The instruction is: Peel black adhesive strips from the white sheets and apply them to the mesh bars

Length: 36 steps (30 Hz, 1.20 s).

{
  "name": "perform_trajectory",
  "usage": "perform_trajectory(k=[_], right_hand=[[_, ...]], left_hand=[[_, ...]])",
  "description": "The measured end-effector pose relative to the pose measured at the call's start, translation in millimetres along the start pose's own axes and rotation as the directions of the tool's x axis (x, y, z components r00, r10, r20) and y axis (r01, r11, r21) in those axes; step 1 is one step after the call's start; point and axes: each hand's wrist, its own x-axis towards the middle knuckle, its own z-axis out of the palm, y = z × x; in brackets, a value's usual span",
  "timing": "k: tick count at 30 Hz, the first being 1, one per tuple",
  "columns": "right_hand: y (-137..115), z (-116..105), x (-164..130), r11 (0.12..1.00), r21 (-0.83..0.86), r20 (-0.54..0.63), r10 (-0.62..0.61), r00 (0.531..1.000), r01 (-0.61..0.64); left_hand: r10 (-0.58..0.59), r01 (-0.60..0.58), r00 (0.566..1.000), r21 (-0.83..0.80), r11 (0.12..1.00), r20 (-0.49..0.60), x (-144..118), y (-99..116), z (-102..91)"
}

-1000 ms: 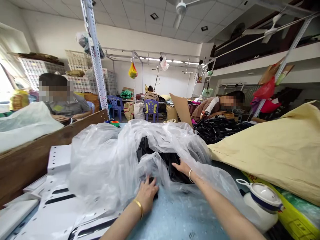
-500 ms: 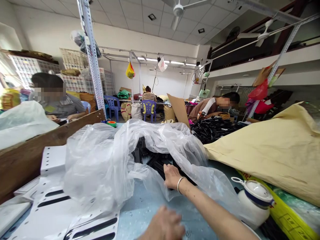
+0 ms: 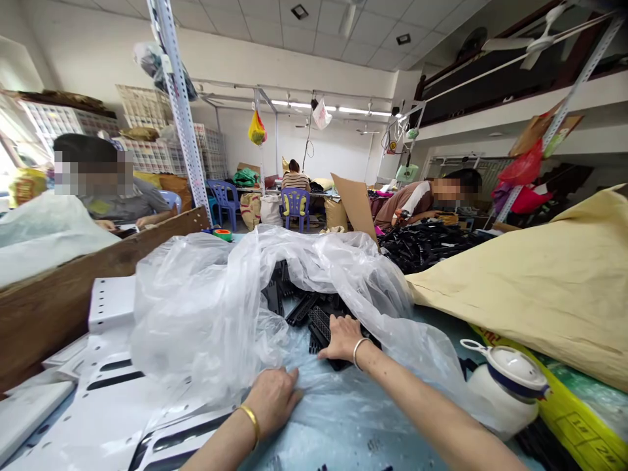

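Note:
A large clear plastic bag (image 3: 206, 307) lies crumpled on the blue table (image 3: 338, 438), its mouth open toward me. Inside sit several black ribbed plastic parts (image 3: 307, 307). My right hand (image 3: 342, 338) reaches into the bag's mouth and rests on one black part (image 3: 320, 325), fingers curled over it. My left hand (image 3: 273, 399) presses flat on the plastic sheet at the bag's near edge, fingers spread, holding nothing. Each wrist wears a bangle.
White slotted metal panels (image 3: 112, 392) lie at the left, beside a wooden board (image 3: 73, 294). A white lidded jug (image 3: 510, 389) stands at the right under a yellow sack (image 3: 540, 288). A heap of black parts (image 3: 426, 245) lies beyond. Other people work at the left (image 3: 112, 196) and right (image 3: 422, 199).
My left hand drew back from the bag's mouth, then settled flat on the plastic's near edge. My right hand slid toward me with the black part, and more black parts show.

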Motion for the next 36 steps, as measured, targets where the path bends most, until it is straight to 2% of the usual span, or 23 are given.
perform_trajectory(k=[4,9,12,15,19,24,27,29,32,36], right_hand=[[-1.9,1.8,-2.8,0.999,0.024,0.003,-0.034,0.999,0.034],[13.7,-16.6,13.4,0.992,0.117,-0.035,0.055,0.998,-0.05],[26.7,-32.9,22.5,0.974,0.208,-0.04,0.1,0.994,-0.09],[32.6,-43.0,18.3,0.95,0.298,-0.036,0.107,0.994,-0.091],[24.4,-41.6,-14.9,0.912,0.408,-0.021,0.058,0.998,-0.045],[-2.9,-12.5,-94.7,0.878,0.475,0.018,-0.075,0.997,0.057],[-17.4,9.1,-139.3,0.877,0.47,0.09,-0.155,0.984,0.096],[-21.9,16.9,-157.7,0.898,0.399,0.116,-0.248,0.962,0.184],[-17.3,14.4,-162.7,0.922,0.27,0.08,-0.307,0.948,0.276],[9.9,-4.0,-128.3,0.965,0.181,-0.056,-0.183,0.982,0.19]], left_hand=[[-0.065,0.065,0.998,-0.028,0.998,-0.02,40.9,-4.6,-1.8],[-0.157,0.152,0.987,-0.089,0.984,-0.042,90.2,-21.0,-7.0],[-0.201,0.193,0.978,-0.129,0.973,-0.051,105.5,-21.6,-7.1],[-0.231,0.218,0.971,-0.173,0.96,-0.056,112.3,-16.2,-6.5],[-0.222,0.204,0.974,-0.251,0.946,-0.046,108.6,-15.1,-10.7],[-0.163,0.132,0.984,-0.318,0.939,-0.071,83.7,-23.0,-26.6],[-0.105,0.064,0.986,-0.28,0.958,-0.132,68.7,-13.0,-32.2],[-0.007,-0.03,0.987,-0.229,0.973,-0.16,63.0,1.4,-30.8],[0.161,-0.18,0.977,-0.143,0.973,-0.139,57.7,24.1,-24.0],[0.222,-0.227,0.972,-0.061,0.972,-0.082,39.1,41.8,-16.5]])
